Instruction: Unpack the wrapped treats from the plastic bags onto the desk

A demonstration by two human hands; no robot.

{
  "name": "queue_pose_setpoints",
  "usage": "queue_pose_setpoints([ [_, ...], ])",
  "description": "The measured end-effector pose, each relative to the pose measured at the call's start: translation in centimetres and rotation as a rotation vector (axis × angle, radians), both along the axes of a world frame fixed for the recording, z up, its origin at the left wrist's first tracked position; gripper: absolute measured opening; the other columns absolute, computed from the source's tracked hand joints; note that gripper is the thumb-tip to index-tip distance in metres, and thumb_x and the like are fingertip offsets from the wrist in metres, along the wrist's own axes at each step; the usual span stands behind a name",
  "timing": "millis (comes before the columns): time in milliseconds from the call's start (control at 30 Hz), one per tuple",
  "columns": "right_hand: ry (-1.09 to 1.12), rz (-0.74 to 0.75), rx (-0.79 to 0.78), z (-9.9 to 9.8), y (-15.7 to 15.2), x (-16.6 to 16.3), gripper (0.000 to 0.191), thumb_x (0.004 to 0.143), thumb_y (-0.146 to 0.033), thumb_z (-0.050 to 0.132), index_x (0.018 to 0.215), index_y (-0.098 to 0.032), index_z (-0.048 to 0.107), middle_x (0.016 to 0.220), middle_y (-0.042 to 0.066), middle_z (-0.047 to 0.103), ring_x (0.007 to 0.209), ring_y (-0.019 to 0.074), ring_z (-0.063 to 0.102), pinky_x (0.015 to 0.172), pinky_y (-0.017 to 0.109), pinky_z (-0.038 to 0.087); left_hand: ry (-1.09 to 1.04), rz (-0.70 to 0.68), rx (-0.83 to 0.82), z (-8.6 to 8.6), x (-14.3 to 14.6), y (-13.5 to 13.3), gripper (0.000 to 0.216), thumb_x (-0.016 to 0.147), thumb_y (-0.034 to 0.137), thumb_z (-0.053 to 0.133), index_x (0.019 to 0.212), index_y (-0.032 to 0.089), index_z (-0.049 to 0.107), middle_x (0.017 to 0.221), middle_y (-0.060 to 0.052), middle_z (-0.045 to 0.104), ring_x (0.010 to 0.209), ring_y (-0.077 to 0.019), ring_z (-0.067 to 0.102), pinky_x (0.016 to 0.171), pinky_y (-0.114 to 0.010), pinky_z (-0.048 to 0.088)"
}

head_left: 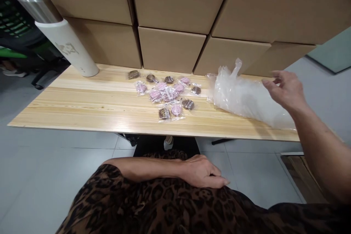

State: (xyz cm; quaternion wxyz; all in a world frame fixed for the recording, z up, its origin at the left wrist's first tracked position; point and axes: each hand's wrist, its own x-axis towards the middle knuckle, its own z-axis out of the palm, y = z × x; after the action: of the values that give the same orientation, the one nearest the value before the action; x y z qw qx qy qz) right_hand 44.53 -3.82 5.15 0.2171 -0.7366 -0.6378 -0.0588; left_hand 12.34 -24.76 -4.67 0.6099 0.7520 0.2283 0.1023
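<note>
My right hand (286,89) is above the far end of a bundle of clear plastic bags (244,95). Its fingers are bent with a gap between thumb and fingertips, and nothing shows between them. My left hand (203,172) rests on my lap in front of the table, its fingers curled in and the thumb lying along them; no object is visible in it. Several small clear-wrapped pieces lie loosely grouped on the table, some pink, like this pink piece (176,109), and others brown, like this brown piece (164,113).
Stacked cardboard boxes (171,49) line the back of the wooden table (95,106). A white flask (67,45) with a metal top stands at the left. On the floor at lower right lies flat brown material (297,175). A dark chair (41,51) is beyond the left edge.
</note>
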Motion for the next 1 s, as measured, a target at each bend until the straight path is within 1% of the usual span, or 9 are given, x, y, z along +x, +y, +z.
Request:
queue_pose_setpoints([
  [200, 0.065, 0.115, 0.014, -0.8, -0.5, -3.0, 0.04, 0.094, -0.026, 0.07, 0.132, -0.012, 0.071, 0.134, 0.02, 0.069, 0.089, 0.0177, 0.064, 0.096, 0.039, 0.054, -0.116, 0.083, -0.168, -0.4, 3.5, -0.3, 0.064, 0.097, 0.062, 0.067, 0.059, 0.018, 0.041, 0.06, 0.007, 0.032, 0.06, -0.0071, 0.035, 0.063, -0.022, 0.033],
  [267, 0.087, 0.144, 0.01, -1.2, -0.7, -3.2, 0.038, 0.094, -0.024, 0.07, 0.13, -0.011, 0.072, 0.133, 0.021, 0.07, 0.091, 0.0188, 0.065, 0.091, 0.037, 0.055, -0.136, -0.049, -0.147, -1.4, 3.9, -0.6, 0.06, 0.097, 0.063, 0.069, 0.062, 0.018, 0.05, 0.061, 0.007, 0.042, 0.062, -0.0078, 0.043, 0.065, -0.022, 0.036],
  [367, 0.121, 0.158, -0.032, -2.2, -1.4, -2.9, 0.033, 0.093, -0.022, 0.071, 0.125, -0.013, 0.072, 0.133, 0.021, 0.071, 0.093, 0.02, 0.067, 0.089, 0.037, 0.055, -0.13, -0.455, -0.097, -3.5, 3.8, -1.0, 0.04, 0.099, 0.057, 0.069, 0.083, 0.02, 0.072, 0.079, 0.005, 0.066, 0.078, -0.0121, 0.064, 0.077, -0.022, 0.047],
  [433, 0.132, 0.163, -0.053, -3.1, -2.0, -2.6, 0.031, 0.093, -0.025, 0.071, 0.123, -0.015, 0.071, 0.133, 0.019, 0.071, 0.093, 0.0205, 0.069, 0.09, 0.037, 0.057, -0.145, -0.633, -0.023, -4.7, 3.7, -1.2, 0.032, 0.102, 0.051, 0.065, 0.097, 0.022, 0.077, 0.092, 0.002, 0.073, 0.092, -0.0165, 0.071, 0.088, -0.025, 0.051],
  [500, 0.144, 0.175, -0.062, -4.3, -2.5, -2.5, 0.031, 0.093, -0.03, 0.07, 0.12, -0.016, 0.071, 0.129, 0.017, 0.073, 0.092, 0.0217, 0.07, 0.089, 0.039, 0.059, -0.155, -0.696, 0.067, -5.3, 3.9, -1.2, 0.032, 0.104, 0.049, 0.063, 0.097, 0.022, 0.077, 0.093, 0.0, 0.073, 0.095, -0.0194, 0.072, 0.092, -0.029, 0.053],
  [600, 0.199, 0.264, -0.031, -6.3, -3.2, -2.9, 0.031, 0.091, -0.038, 0.066, 0.114, -0.019, 0.072, 0.119, 0.015, 0.075, 0.088, 0.0238, 0.071, 0.085, 0.043, 0.061, -0.106, -0.732, 0.07, -5.1, 4.5, -1.4, 0.041, 0.101, 0.059, 0.065, 0.086, 0.022, 0.076, 0.083, 0.001, 0.071, 0.084, -0.0189, 0.072, 0.082, -0.029, 0.055],
  [767, 0.234, 0.381, 0.035, -9.2, -4.5, -4.2, 0.039, 0.092, -0.048, 0.056, 0.112, -0.019, 0.073, 0.116, 0.015, 0.072, 0.088, 0.0253, 0.07, 0.085, 0.047, 0.063, -0.058, -0.483, -0.018, -4.2, 4.1, -1.9, 0.06, 0.097, 0.076, 0.061, 0.082, 0.021, 0.077, 0.075, 0.003, 0.07, 0.074, -0.0139, 0.068, 0.071, -0.024, 0.051],
  [867, 0.184, 0.386, 0.141, -10.3, -5.8, -4.5, 0.041, 0.096, -0.048, 0.053, 0.117, -0.019, 0.073, 0.123, 0.018, 0.071, 0.106, 0.0296, 0.071, 0.092, 0.051, 0.062, -0.09, -0.273, 0.041, -4.4, 3.6, -2.3, 0.064, 0.095, 0.08, 0.06, 0.075, 0.021, 0.072, 0.067, 0.002, 0.064, 0.067, -0.0118, 0.062, 0.067, -0.022, 0.047],
  [1000, 0.115, 0.384, 0.311, -11.5, -7.2, -4.3, 0.039, 0.098, -0.047, 0.054, 0.117, -0.018, 0.073, 0.123, 0.02, 0.075, 0.123, 0.036, 0.069, 0.098, 0.056, 0.061, -0.113, 0.014, 0.19, -5.3, 3.1, -2.3, 0.071, 0.098, 0.08, 0.054, 0.058, 0.022, 0.054, 0.06, 0.001, 0.048, 0.063, -0.0113, 0.049, 0.067, -0.026, 0.043],
])
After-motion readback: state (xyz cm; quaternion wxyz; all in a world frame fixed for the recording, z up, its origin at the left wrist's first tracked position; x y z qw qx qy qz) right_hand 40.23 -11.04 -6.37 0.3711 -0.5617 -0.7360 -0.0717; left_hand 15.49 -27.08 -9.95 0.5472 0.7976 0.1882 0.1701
